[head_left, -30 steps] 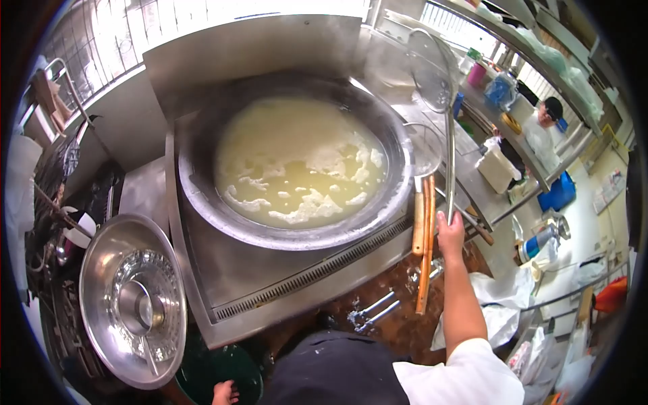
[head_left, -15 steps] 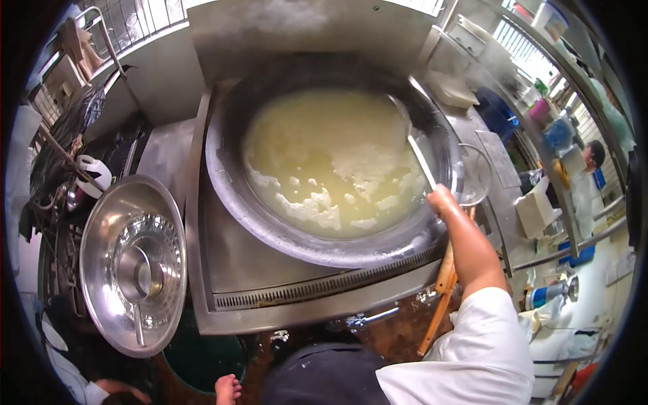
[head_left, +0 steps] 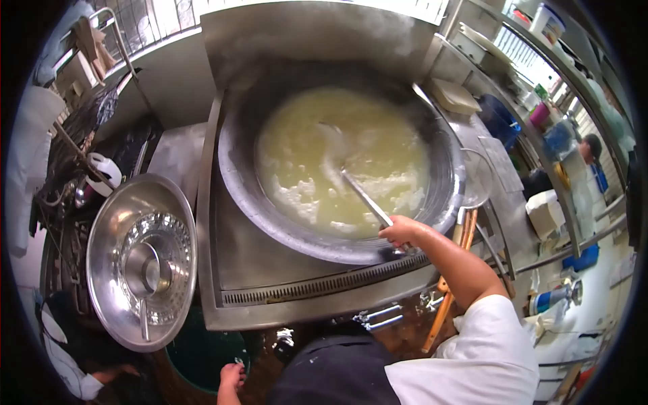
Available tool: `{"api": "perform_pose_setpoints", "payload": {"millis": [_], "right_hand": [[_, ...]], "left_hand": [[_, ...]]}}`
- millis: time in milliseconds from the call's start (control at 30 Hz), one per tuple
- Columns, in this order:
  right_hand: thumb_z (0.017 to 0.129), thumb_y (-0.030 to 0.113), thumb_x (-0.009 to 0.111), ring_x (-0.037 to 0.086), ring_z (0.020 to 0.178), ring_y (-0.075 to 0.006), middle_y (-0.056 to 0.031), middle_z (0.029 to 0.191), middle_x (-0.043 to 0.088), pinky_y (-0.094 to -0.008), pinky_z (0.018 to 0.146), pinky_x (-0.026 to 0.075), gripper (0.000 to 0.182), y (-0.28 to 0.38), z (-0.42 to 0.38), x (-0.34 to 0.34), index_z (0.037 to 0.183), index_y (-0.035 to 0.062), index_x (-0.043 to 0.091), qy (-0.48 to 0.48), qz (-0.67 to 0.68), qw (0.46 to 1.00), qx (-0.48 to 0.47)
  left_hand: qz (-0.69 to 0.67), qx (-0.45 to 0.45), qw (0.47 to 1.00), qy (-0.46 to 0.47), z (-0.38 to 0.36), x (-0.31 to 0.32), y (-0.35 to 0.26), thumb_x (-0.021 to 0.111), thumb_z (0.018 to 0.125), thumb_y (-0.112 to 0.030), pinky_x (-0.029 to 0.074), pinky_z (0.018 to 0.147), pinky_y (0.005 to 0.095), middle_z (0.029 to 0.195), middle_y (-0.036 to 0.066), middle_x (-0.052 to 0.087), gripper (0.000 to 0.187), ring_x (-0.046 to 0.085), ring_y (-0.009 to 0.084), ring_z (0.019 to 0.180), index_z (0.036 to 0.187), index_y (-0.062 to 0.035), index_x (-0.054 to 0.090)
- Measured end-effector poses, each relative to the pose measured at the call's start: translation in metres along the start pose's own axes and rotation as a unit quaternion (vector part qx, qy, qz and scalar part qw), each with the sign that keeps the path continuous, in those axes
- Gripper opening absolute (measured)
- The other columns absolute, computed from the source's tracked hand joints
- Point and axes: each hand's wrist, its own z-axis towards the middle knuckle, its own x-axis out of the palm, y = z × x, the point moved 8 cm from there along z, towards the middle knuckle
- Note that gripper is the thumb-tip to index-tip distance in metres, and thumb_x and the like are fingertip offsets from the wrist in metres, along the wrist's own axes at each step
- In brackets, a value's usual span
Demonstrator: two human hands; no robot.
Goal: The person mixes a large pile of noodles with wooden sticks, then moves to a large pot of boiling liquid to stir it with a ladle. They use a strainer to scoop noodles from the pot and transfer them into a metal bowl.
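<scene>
My right hand (head_left: 401,231) is closed round a metal handle (head_left: 366,197) above the near right rim of a large wok (head_left: 239,192). The handle slants down into cloudy yellowish liquid (head_left: 324,135), and its far end is hidden below the surface. White curd-like clumps (head_left: 297,194) float near the front. Low at the bottom, away from the wok, my left hand (head_left: 233,375) has its fingers curled in beside a dark green tub (head_left: 206,354); whether anything small is in it cannot be made out.
To the left is a steel basin (head_left: 108,270) holding a metal ladle (head_left: 143,270). Wooden-handled tools (head_left: 442,314) lean at the stove's right. A co-worker's arm (head_left: 111,374) shows at the lower left, and another person (head_left: 590,150) is far right. Steam rises behind the wok.
My right hand has moved left and nearer to me, bringing the handle from the wok's right side to its middle. The view has shifted slightly. My left hand remains low.
</scene>
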Motion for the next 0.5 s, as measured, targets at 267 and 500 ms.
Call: {"api": "perform_pose_setpoints", "payload": {"millis": [267,500], "right_hand": [[0.092,0.026,0.061,0.035,0.045,0.0007,0.011,0.059,0.035,-0.0191,0.039,0.029,0.016,-0.003,-0.061,0.102,0.104,0.0191,0.055,0.269,0.384,0.883,0.032],[0.093,0.023,0.057,0.036,0.043,-0.0029,0.0079,0.058,0.034,-0.0219,0.039,0.032,0.028,-0.016,-0.081,0.09,0.118,0.0128,0.049,0.244,0.383,0.89,-0.033]], "left_hand": [[0.041,0.009,0.999,-0.012,0.012,-0.01,-0.022,0.061,0.085,-0.027,0.048,0.048,0.0334,0.09,0.011,0.064,0.032,0.065,0.0248,0.071,0.102,0.0008,0.059],[0.064,-0.01,0.998,0.005,0.009,0.001,-0.011,0.062,0.085,-0.028,0.048,0.051,0.0339,0.091,0.011,0.064,0.033,0.064,0.0239,0.071,0.104,-0.0005,0.059]]}}
